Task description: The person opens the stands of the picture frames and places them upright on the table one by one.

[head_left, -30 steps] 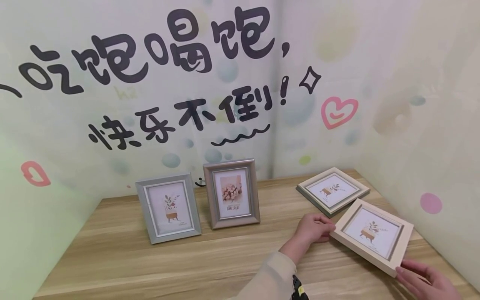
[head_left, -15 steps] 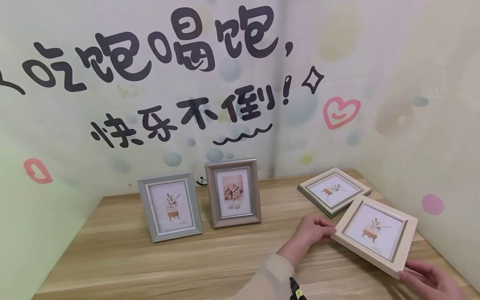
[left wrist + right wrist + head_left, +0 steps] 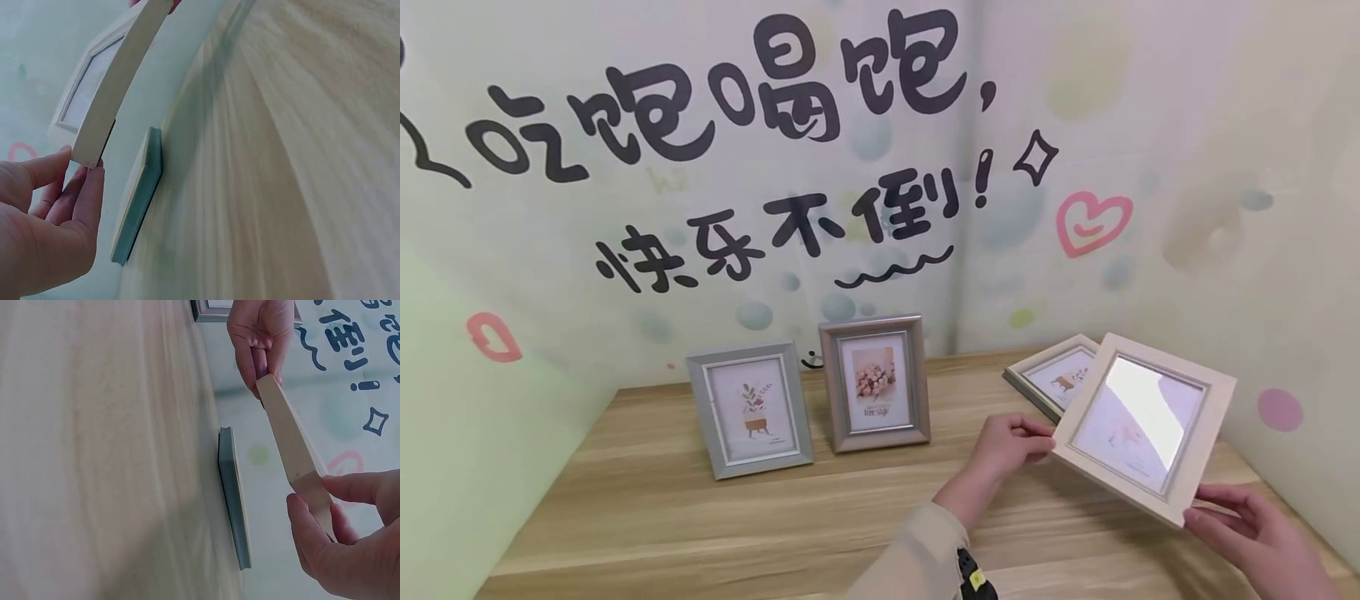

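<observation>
A cream square picture frame (image 3: 1142,425) is held above the wooden table (image 3: 775,517), tilted up, with glare on its glass. My left hand (image 3: 1037,440) pinches its left corner. My right hand (image 3: 1206,510) grips its lower right corner. In the left wrist view the cream frame (image 3: 119,81) shows edge-on, its corner between the thumb and fingers of my left hand (image 3: 78,175). The right wrist view has my right hand (image 3: 315,503) gripping the near end of the cream frame (image 3: 290,440), and my left hand (image 3: 259,337) at the far end.
A second square frame (image 3: 1052,375) with a green back lies flat behind the held one, near the right wall. A silver frame (image 3: 750,408) and a champagne frame (image 3: 875,383) stand upright at the back, against the lettered wall. Walls close the table on three sides.
The cream frame has come up off the table and tilted steeper toward me, now covering part of the flat frame behind it. Both hands rose with it at the same corners.
</observation>
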The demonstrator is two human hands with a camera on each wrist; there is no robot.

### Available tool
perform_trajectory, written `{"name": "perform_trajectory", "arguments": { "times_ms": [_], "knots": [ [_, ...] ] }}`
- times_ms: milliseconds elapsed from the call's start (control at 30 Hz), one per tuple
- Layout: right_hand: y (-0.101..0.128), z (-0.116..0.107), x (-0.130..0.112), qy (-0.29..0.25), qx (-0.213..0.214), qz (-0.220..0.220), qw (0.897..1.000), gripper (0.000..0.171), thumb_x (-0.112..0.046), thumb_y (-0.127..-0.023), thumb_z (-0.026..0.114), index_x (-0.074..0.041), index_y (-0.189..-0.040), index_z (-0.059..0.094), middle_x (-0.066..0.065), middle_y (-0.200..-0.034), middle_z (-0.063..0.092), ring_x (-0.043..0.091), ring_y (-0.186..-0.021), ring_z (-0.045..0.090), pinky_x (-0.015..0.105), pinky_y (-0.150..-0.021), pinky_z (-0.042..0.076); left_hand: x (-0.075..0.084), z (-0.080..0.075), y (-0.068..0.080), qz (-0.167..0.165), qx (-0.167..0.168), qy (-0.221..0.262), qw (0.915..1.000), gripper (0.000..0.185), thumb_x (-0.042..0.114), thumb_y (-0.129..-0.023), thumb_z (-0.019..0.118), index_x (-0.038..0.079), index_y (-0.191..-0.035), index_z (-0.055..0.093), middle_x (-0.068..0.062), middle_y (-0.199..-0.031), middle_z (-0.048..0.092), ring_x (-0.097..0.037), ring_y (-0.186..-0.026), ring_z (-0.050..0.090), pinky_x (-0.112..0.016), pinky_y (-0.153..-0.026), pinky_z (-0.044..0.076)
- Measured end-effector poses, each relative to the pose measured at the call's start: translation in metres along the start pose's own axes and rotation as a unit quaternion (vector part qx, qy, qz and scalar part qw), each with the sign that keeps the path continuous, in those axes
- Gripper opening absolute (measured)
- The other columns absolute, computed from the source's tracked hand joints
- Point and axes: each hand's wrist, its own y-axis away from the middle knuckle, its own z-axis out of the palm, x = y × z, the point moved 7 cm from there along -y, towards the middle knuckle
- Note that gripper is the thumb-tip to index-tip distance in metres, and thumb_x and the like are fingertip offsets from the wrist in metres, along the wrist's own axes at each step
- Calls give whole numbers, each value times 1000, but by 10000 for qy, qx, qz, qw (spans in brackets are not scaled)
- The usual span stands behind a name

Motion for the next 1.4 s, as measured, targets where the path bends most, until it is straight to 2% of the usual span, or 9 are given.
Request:
{"name": "perform_trajectory", "arguments": {
  "times_ms": [133,300,400,533,700,867,1133,1267,1400],
  "knots": [
    [-6,8,-13,512,-7,-147,9986,35,-4,-97,60,-35,-112,53,-35,-100,60,-13,-88,64,16,-67,57,8,-13,1,298,-105,-101,9995,13,-10,-81,74,-9,-94,72,-16,-94,77,-4,-72,64,-21,-71,61],
    [-15,21,-31,-63,-80,-455,9989,45,3,-94,62,-31,-121,49,-30,-103,63,-8,-88,67,17,-67,57,16,-29,-1,751,-140,-379,9964,13,-10,-81,73,-9,-93,70,-17,-96,77,-2,-76,66,-19,-70,60],
    [-18,28,-41,56,-147,-483,9987,52,2,-94,63,-36,-124,46,-31,-104,62,-8,-89,66,16,-68,56,20,-39,-1,912,-140,-392,9950,18,-12,-81,72,-8,-97,68,-18,-99,76,-6,-84,70,-21,-73,61],
    [-23,42,-47,638,-317,-432,9965,48,-5,-95,64,-39,-125,49,-33,-102,60,-9,-89,65,15,-69,53,21,-51,0,998,-168,-455,9938,28,-14,-82,69,-5,-108,69,-19,-107,75,-15,-95,73,-23,-77,61],
    [-27,59,-54,320,-555,-630,9960,44,-1,-94,64,-32,-123,55,-28,-102,66,-4,-90,67,16,-72,54,20,-63,-1,1108,-161,-664,9915,38,-16,-81,66,-5,-117,69,-20,-112,74,-20,-98,73,-22,-80,61],
    [-30,78,-62,-279,-1016,-960,9898,44,8,-92,62,-25,-121,55,-24,-108,69,-4,-95,67,15,-75,56,17,-74,-2,1161,-1,-894,9892,35,-19,-79,65,-9,-112,69,-23,-108,73,-27,-98,73,-23,-82,61],
    [-27,104,-75,268,-1277,-1691,9769,51,10,-87,66,-23,-126,57,-24,-103,67,-6,-92,65,18,-71,57,15,-86,-1,1263,300,-1342,9824,29,-22,-76,64,-10,-102,69,-24,-99,74,-23,-90,74,-22,-78,61],
    [-27,117,-79,306,-1443,-1936,9699,47,8,-84,71,-7,-125,55,-23,-103,66,0,-89,66,20,-69,58,15,-92,1,1255,373,-1620,9781,27,-22,-75,64,-8,-99,69,-21,-97,74,-20,-88,73,-21,-77,60],
    [-26,126,-82,529,-1421,-1935,9693,52,5,-81,76,9,-125,50,-27,-102,64,-3,-88,65,20,-68,57,15,-96,3,1257,384,-2025,9704,26,-19,-76,65,-6,-98,70,-18,-96,75,-17,-86,72,-19,-77,59]
  ]
}}
